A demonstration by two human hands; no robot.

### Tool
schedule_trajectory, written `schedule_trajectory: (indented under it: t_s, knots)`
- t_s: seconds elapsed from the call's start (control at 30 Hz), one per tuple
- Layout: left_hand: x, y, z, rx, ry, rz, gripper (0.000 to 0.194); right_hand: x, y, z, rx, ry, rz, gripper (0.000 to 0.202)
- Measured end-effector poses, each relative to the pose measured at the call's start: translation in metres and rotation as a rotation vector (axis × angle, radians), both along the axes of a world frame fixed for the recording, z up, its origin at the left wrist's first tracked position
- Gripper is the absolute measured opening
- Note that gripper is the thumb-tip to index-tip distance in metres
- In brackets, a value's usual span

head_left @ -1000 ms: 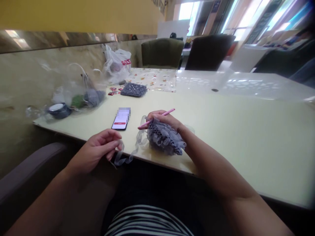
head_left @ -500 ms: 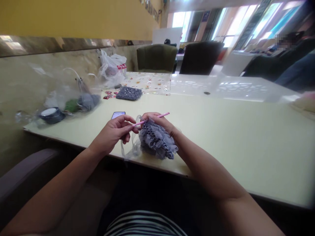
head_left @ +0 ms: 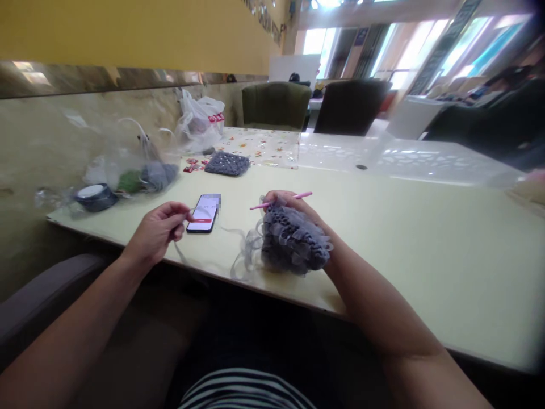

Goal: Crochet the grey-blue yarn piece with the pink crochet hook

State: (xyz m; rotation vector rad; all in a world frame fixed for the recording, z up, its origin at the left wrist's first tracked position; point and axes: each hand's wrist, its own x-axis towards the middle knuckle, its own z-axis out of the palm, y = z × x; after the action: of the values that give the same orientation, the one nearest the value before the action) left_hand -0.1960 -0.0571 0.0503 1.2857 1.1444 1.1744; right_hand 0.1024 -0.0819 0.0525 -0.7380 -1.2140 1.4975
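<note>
My right hand (head_left: 285,199) is closed around a pink crochet hook (head_left: 303,195) and the top of a grey ruffled crochet piece (head_left: 293,241), which hangs down over the table's near side. The hook lies across the piece, its tip pointing left. Out to the left, my left hand (head_left: 159,227) pinches a sheer grey ribbon (head_left: 238,232) between thumb and fingers. That ribbon runs in loose loops back to the crochet piece. Just beyond my left fingertips a phone (head_left: 203,215) with a lit screen lies flat on the table.
A flat grey crocheted piece (head_left: 227,163) lies farther back beside small red packets (head_left: 193,165). Along the wall stand a dark round container (head_left: 96,197), a clear bag with yarn (head_left: 157,176) and a white plastic bag (head_left: 200,119). Chairs (head_left: 276,106) stand behind the table.
My left hand has moved left from the hook, drawing the ribbon out and uncovering the phone. My right hand, with the hook and crochet piece, sits slightly farther right in view.
</note>
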Motion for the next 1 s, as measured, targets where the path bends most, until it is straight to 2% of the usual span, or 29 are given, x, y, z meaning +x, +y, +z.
schedule_trajectory:
  t_s: [0.1,0.17,0.23,0.27,0.3,0.37,0.43,0.53,0.63,0.7,0.8,0.9,1.0]
  knots:
    - [-0.043,-0.005,0.002,-0.046,0.02,0.12,0.015,0.029,-0.001,0.003,-0.022,-0.086,-0.12,0.027]
    - [-0.068,-0.008,0.004,-0.049,0.073,0.231,0.012,0.051,-0.001,0.004,-0.094,-0.087,-0.202,0.025]
    - [-0.082,-0.009,0.006,-0.037,0.169,0.323,0.012,0.068,0.0,0.004,-0.11,0.009,-0.285,0.021]
    - [-0.083,-0.01,0.008,-0.033,0.217,0.315,0.012,0.072,0.0,0.005,-0.072,0.067,-0.32,0.018]
    - [-0.078,-0.011,0.01,-0.032,0.255,0.259,0.013,0.073,0.0,0.006,-0.021,0.12,-0.344,0.017]
    - [-0.053,-0.013,0.015,-0.027,0.287,0.022,0.019,0.065,-0.002,0.007,0.075,0.186,-0.335,0.016]
    - [-0.014,-0.018,0.024,0.002,0.29,-0.237,0.024,0.05,-0.007,0.007,0.105,0.203,-0.264,0.017]
    - [0.053,-0.026,0.036,0.056,0.309,-0.536,0.024,0.03,-0.016,0.002,0.077,0.175,-0.125,0.023]
    - [0.104,-0.028,0.04,0.136,0.287,-0.705,0.021,0.025,-0.022,-0.004,0.027,0.087,-0.014,0.033]
    - [0.124,-0.025,0.039,0.187,0.288,-0.7,0.021,0.026,-0.022,-0.009,0.027,0.075,0.022,0.037]
    - [0.136,-0.018,0.037,0.234,0.28,-0.59,0.016,0.027,-0.019,-0.014,0.056,0.149,0.047,0.038]
    - [0.135,-0.01,0.033,0.273,0.259,-0.487,0.011,0.025,-0.014,-0.018,0.067,0.216,0.088,0.035]
    - [0.125,-0.001,0.027,0.272,0.211,-0.392,0.011,0.026,-0.011,-0.017,0.086,0.214,0.051,0.033]
